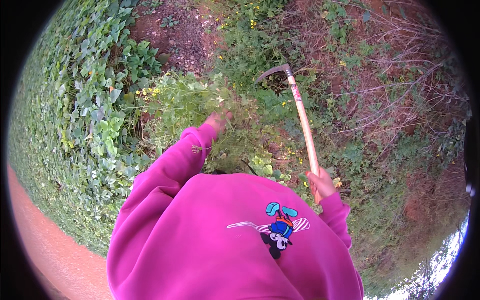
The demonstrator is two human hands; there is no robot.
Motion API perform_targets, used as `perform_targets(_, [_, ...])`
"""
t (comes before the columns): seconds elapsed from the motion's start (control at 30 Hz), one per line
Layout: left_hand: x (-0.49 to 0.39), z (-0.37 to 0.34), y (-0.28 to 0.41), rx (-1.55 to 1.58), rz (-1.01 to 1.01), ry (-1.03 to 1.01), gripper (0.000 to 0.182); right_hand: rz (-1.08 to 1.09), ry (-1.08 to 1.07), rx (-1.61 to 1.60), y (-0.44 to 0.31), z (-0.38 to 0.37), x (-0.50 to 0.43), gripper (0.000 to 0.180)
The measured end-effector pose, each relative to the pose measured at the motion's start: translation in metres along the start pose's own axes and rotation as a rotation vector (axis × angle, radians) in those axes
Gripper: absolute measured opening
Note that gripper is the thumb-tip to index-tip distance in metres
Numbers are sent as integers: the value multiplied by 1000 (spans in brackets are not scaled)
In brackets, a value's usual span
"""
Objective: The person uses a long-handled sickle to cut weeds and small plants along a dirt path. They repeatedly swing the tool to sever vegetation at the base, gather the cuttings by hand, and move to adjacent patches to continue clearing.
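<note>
My right hand [321, 182] is closed round the lower end of the long wooden handle of a sickle [305, 122]. Its curved metal blade [273, 71] points left, above yellow-flowered green weeds [258, 48]. My left hand [220, 119] reaches into a bunch of leafy green stems with small yellow flowers [176, 97]. Leaves and blur partly hide its fingers, so whether they grip the stems cannot be told. Both arms are in the sleeves of a magenta sweatshirt [210, 232].
Dense broad-leaved vines [90, 112] cover the left side, with a reddish dirt path [60, 251] beyond them at lower left. Dry bare branches [393, 86] spread over the right. A strip of stony soil [180, 37] shows at the top.
</note>
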State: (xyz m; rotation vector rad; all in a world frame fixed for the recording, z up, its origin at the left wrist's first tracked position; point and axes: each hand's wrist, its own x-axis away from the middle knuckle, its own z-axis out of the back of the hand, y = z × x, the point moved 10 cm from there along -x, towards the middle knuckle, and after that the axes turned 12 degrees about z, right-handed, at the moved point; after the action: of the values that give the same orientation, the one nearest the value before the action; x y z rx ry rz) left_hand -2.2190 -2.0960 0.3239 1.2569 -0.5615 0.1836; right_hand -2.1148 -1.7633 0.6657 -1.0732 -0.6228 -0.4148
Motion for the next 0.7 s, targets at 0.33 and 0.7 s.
perform_targets(0.33, [-43, -37, 75, -927, -17, -187, 26, 280, 403, 927, 17, 6, -23, 30])
perform_targets(0.7, [-87, -28, 54, -175, 447, -122, 35, 57, 106, 183, 62, -1, 39, 22])
